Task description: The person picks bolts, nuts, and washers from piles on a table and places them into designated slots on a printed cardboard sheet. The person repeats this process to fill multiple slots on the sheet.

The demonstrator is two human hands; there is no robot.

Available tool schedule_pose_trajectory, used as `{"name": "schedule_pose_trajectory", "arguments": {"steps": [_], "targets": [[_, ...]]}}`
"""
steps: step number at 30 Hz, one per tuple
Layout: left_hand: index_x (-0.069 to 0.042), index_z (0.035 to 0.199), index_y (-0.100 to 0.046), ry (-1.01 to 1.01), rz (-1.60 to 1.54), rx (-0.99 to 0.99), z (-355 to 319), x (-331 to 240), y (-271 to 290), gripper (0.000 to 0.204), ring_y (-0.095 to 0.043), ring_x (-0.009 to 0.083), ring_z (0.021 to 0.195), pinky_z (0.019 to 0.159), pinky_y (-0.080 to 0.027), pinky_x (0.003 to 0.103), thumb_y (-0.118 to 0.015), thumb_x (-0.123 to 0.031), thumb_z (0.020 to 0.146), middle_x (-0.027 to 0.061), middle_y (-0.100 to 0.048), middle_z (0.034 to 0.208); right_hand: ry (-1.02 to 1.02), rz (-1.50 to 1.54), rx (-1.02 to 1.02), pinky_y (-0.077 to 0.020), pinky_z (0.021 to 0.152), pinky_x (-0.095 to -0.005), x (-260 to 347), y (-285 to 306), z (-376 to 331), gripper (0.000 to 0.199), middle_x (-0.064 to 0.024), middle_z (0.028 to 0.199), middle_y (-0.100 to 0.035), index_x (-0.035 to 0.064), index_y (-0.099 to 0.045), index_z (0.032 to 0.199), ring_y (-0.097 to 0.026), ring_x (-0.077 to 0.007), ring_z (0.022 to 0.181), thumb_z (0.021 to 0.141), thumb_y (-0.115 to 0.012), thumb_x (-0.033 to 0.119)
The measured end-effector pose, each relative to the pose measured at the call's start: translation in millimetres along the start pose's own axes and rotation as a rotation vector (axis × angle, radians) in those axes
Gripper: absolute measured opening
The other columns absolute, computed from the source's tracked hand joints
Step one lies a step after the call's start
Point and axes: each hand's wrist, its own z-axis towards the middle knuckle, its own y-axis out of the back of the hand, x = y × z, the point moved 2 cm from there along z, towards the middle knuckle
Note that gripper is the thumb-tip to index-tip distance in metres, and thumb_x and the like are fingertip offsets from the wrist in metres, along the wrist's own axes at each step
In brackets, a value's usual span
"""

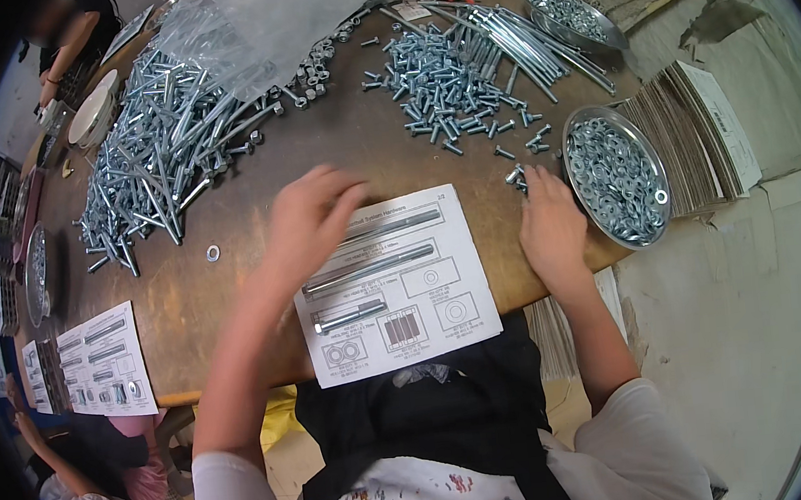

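Sheet [394, 284], white and rectangular with printed outlines of bolts and washers, lies flat at the near edge of the brown tabletop [251, 197], directly in front of the person. Left hand [309, 222] hovers over the sheet's upper left corner, blurred, fingers [342, 198] loosely curled and a little apart; whether they pinch anything cannot be told. Right hand [551, 231] rests palm down on the tabletop between the sheet and a round metal tray [654, 226] of washers, fingers [539, 184] held together and pointing toward a few loose bolts [517, 176]. A stack of grey card sheets [698, 139] lies just beside the tray on the right. Farther back, a heap of short bolts [443, 87] sits mid-table, long rods [525, 40] slant beside it, and a second washer tray [576, 16] stands behind. A large heap of long bolts [159, 148] fills the left side, partly under a clear plastic bag [272, 21]. One washer [214, 253] lies alone near the left hand. More printed sheets [103, 361] lie at the tabletop's left edge, near another person [85, 473].
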Motion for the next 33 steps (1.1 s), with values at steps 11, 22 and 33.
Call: {"name": "schedule_pose_trajectory", "arguments": {"steps": [11, 22, 33], "targets": [[-0.008, 0.099, -0.072, -0.317, 0.621, 0.283, 110.1, -18.0, -115.5, 0.017, -0.062, 0.0274, 0.106, 0.086, -0.053, 0.041, -0.066, -0.008, 0.084, 0.0072, -0.063, 0.106, 0.029, -0.041, 0.081, -0.0510, 0.070, -0.0407, 11.3, 12.0, 11.0, 0.011, -0.0067, 0.091, -0.059, 0.0083, -0.061, 0.087, -0.060, -0.0267, 0.089, 0.081, -0.069, 0.013], [-0.002, 0.103, -0.066, 0.058, -0.110, 0.064, 7.8, -43.5, -24.7, 0.019, -0.068, 0.0174, 0.082, 0.072, -0.053, 0.031, -0.071, -0.010, 0.086, 0.0077, -0.071, 0.090, -0.099, 0.619, 0.095, -0.0492, 0.063, -0.0378, 28.9, 34.1, -2.5, 0.009, -0.0076, 0.080, -0.065, 0.0064, -0.066, 0.089, -0.066, -0.0259, 0.072, 0.082, -0.069, 0.009], [-0.006, 0.095, -0.065, -0.047, 0.144, 0.078, -104.9, -81.4, -77.6, 0.034, -0.067, 0.0300, 0.074, 0.064, -0.053, 0.038, -0.083, -0.030, 0.078, 0.0106, -0.067, 0.080, 0.271, 0.691, 0.085, -0.0519, 0.062, -0.0360, 68.3, 49.1, -73.6, 0.016, -0.0090, 0.080, -0.067, 0.0070, -0.070, 0.096, -0.065, -0.0284, 0.069, 0.080, -0.073, 0.008]]}}
